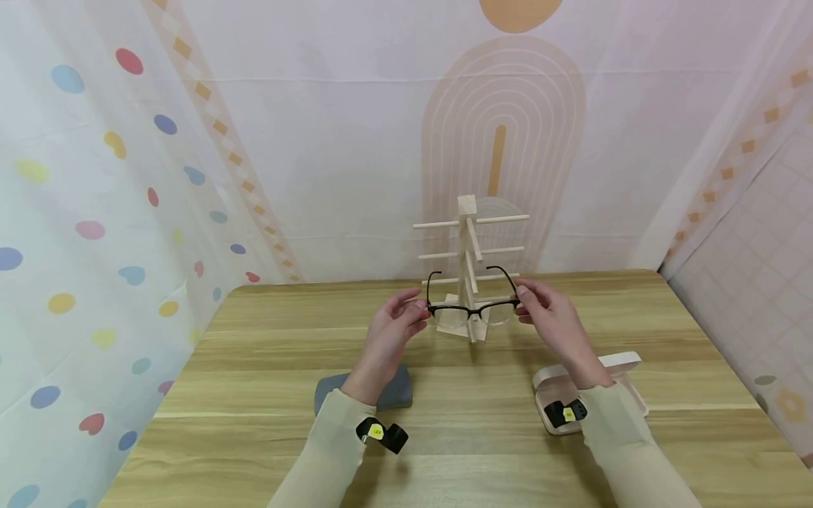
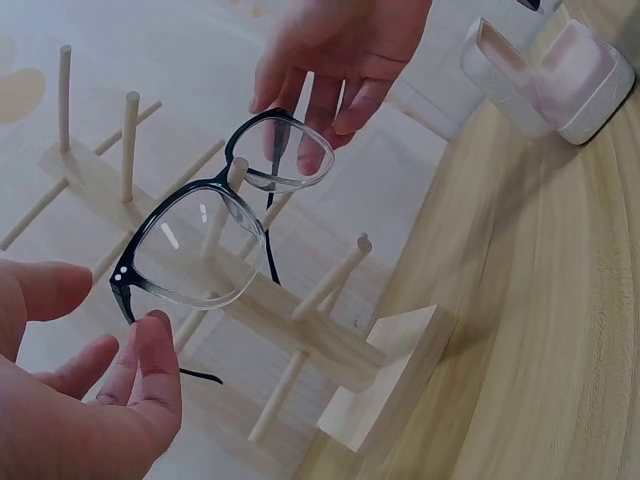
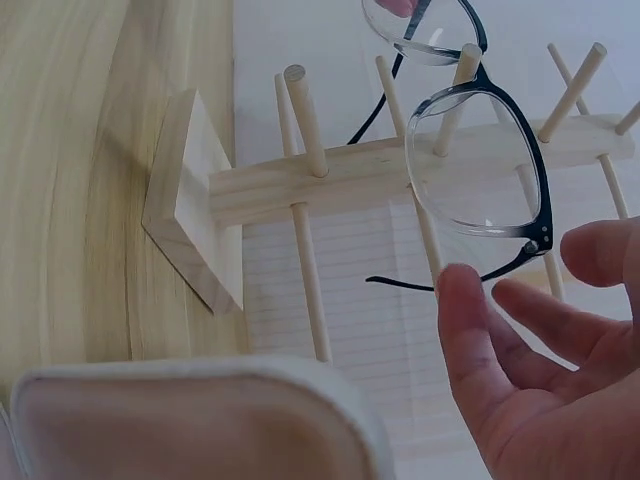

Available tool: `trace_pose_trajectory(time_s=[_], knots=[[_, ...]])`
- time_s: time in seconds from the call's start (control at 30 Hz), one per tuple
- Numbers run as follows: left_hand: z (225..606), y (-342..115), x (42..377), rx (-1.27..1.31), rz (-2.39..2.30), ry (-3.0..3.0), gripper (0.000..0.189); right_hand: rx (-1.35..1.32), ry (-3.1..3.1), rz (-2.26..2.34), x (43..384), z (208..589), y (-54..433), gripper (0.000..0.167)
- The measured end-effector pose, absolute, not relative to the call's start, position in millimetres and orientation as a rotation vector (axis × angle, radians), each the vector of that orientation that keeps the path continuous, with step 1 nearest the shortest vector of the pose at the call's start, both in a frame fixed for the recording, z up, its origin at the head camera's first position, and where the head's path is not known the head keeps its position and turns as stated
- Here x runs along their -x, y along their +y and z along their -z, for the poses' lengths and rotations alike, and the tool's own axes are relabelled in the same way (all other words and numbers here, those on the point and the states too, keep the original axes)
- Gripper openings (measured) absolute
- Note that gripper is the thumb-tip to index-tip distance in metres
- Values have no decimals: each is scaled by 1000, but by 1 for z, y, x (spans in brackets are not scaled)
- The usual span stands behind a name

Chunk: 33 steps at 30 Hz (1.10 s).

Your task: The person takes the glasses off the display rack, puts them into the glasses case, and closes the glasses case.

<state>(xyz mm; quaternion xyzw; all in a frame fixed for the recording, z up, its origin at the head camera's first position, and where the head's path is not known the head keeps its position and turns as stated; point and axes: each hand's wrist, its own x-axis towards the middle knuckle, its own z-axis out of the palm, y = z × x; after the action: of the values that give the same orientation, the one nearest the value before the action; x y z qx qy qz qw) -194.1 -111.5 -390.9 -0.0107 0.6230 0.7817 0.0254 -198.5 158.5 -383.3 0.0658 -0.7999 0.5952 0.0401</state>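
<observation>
Black-rimmed eyeglasses with clear lower rims sit with unfolded temples at a pale wooden peg stand. In both wrist views a peg end shows in front of the nose bridge. My left hand is at one hinge end; in the left wrist view its thumb stands apart from the fingers, which are beside the temple. At the other end is my right hand; the right wrist view shows its thumb away from the frame and its loosely bent fingers near the temple. Fingertip contact is unclear.
A closed blue-grey glasses case lies partly under my left forearm. Near my right forearm, an open white case with a pinkish lining stands on the wooden table. Behind the stand hangs a patterned cloth.
</observation>
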Motion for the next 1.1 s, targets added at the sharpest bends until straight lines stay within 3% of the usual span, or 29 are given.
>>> trace_pose_trajectory(time_s=[1.1], knots=[[391, -106, 190, 2, -2462, 1895, 41, -182, -2289, -2044, 198, 379, 156, 34]])
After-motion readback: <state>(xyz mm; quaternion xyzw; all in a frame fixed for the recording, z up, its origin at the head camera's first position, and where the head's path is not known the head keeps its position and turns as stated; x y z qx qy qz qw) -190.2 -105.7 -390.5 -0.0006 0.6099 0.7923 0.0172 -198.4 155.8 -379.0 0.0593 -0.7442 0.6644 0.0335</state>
